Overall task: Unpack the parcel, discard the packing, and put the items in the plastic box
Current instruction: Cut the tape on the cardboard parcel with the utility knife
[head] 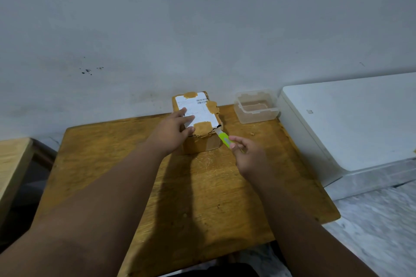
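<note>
A small cardboard parcel (203, 139) with a white shipping label and brown tape patches sits at the far middle of the wooden table (126, 164). My left hand (171, 132) lies flat on its top, fingers spread over the label. My right hand (247, 153) grips a lime-green utility knife (223, 138), whose blade touches the parcel's near right corner under the torn tape. A clear plastic box (256, 107) stands open and looks empty at the table's far right corner.
A white appliance-like block (351, 123) stands just right of the table, close to the plastic box. A grey wall runs behind the table. Another wooden surface (13, 164) lies at the left. A small crumb (252, 134) rests near the box.
</note>
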